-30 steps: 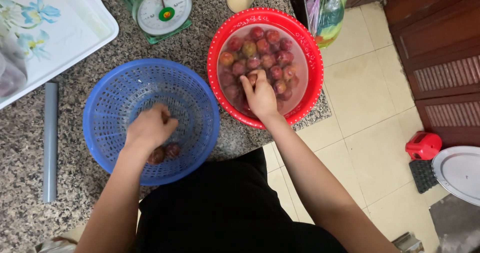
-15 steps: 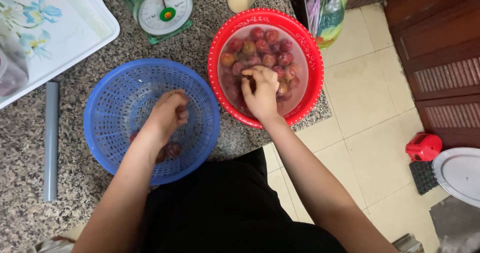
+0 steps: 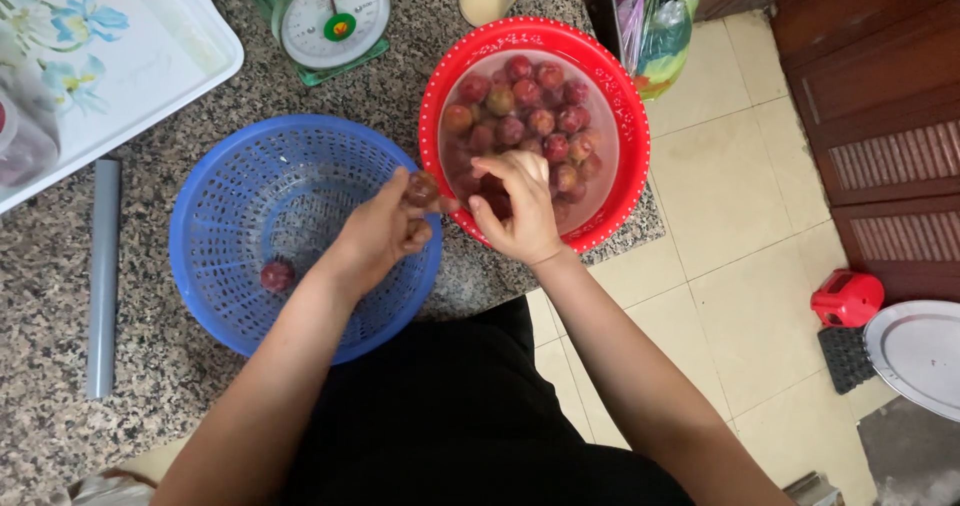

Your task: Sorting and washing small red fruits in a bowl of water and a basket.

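Closest to the camera, over the near rim of the blue colander (image 3: 200, 296), the left hand (image 3: 375, 238) holds one small reddish fruit (image 3: 421, 189) pinched at its fingertips, lifted clear of the basket floor and poised right at the gap between the two bowls. That fruit looks round, smooth-skinned and probably wet, so it is likely light but slippery and easy to bruise; a gentle pinch around its widest part, thumb against two fingers, seems the safest hold. The grip is narrow, closed snugly around it.

Just beside it, the right hand (image 3: 515, 211) hangs over the near rim of the red bowl (image 3: 630, 146), fingers curled in close, tips down among the fruit. Whether it actually has one pinched I cannot tell, as the knuckles hide the fingertips.

Down on the colander floor lies a single dark fruit (image 3: 277, 275), well apart from both hands. Farther out, the red bowl carries a pile of fruit (image 3: 530, 106), red, purple and a few yellowish ones. Beyond that on the speckled stone counter (image 3: 60, 436) stand a green kitchen scale (image 3: 333, 18), a flowered tray (image 3: 110, 56) and a grey tube (image 3: 102, 276).
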